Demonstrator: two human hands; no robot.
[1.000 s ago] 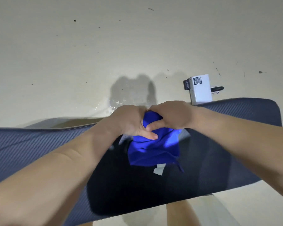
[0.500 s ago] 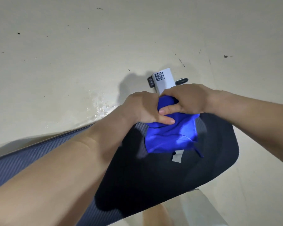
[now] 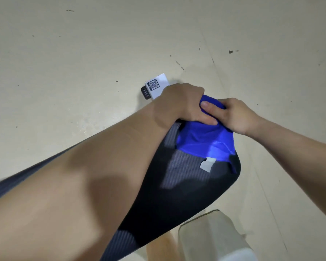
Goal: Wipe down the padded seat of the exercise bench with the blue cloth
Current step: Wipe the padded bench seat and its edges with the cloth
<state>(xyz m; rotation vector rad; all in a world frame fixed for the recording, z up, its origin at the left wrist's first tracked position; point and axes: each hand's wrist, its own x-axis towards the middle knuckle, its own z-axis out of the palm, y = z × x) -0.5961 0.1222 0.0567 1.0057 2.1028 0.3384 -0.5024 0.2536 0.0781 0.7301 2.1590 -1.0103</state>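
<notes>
The blue cloth (image 3: 203, 142) lies bunched at the far right end of the dark padded bench seat (image 3: 183, 200). My left hand (image 3: 179, 102) grips the cloth's top from the left, thumb pressed across it. My right hand (image 3: 231, 115) holds the same bunched top from the right. Both hands press the cloth against the seat's end edge. A white tag (image 3: 207, 163) hangs from the cloth's lower hem. My left forearm covers much of the seat's left part.
A white block with a QR code label (image 3: 156, 85) and a black end piece sits on the pale floor just beyond my left hand. A pale rounded object (image 3: 215, 234) stands on the floor beside the seat's near edge.
Both hands have slid the cloth rightward along the seat to its far end. The view has swung, so the seat now runs diagonally.
</notes>
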